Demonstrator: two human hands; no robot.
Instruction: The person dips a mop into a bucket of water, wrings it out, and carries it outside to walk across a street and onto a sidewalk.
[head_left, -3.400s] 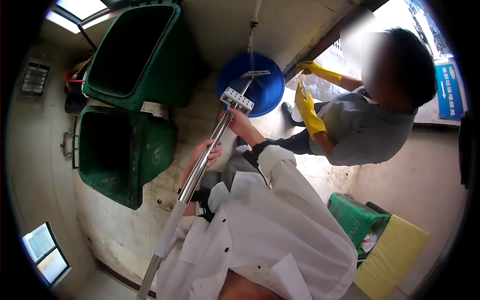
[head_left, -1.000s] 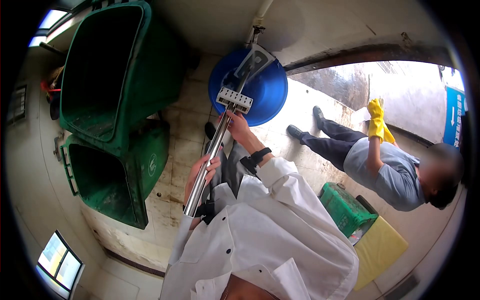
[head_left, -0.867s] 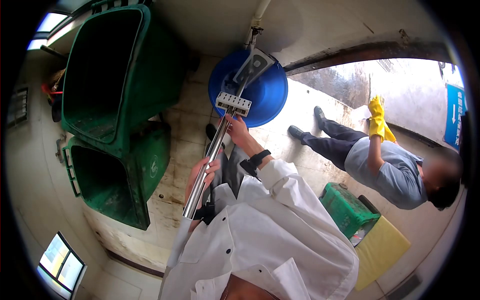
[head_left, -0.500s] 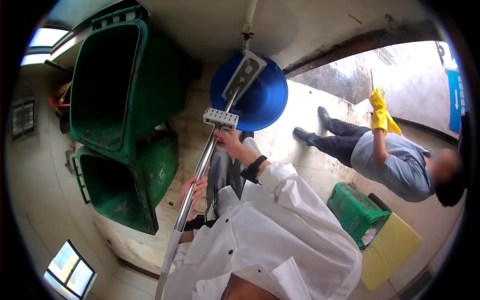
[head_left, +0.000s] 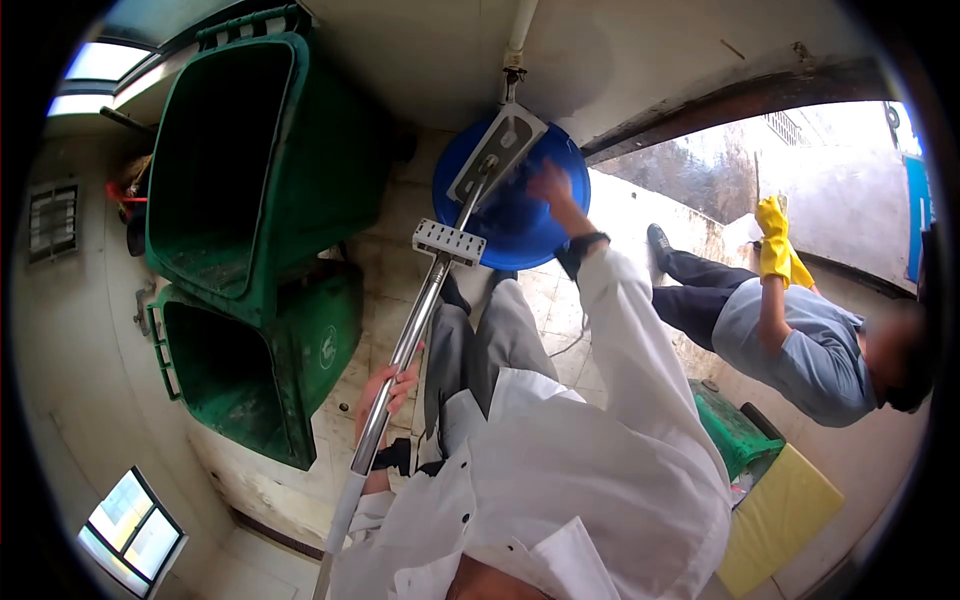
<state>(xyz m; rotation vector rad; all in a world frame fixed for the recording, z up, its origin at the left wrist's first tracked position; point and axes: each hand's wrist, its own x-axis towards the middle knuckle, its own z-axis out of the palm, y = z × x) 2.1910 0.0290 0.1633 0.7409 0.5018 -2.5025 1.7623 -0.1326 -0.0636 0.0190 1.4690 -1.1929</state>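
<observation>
My left hand (head_left: 388,392) is wrapped round the metal handle of a mop (head_left: 408,340). A white perforated squeezing piece (head_left: 449,242) sits on the pole, above that hand in the view. The flat grey-and-white mop head (head_left: 497,152) is over a large blue basin (head_left: 525,235). My right hand (head_left: 550,186) is off the pole, over the basin to the right of the mop head; motion blurs its fingers. A dark band is on each wrist.
Two large green bins (head_left: 330,170) (head_left: 345,340) lie open toward the left. At right stands a person (head_left: 790,340) in yellow gloves. A smaller green bin (head_left: 728,425) is beside a yellow panel (head_left: 785,515). A pipe (head_left: 520,35) runs down the wall above the basin.
My right hand has let go of the pole below the squeezing piece and moved up and right over the basin. My left hand still holds the pole. The whole view has shifted slightly.
</observation>
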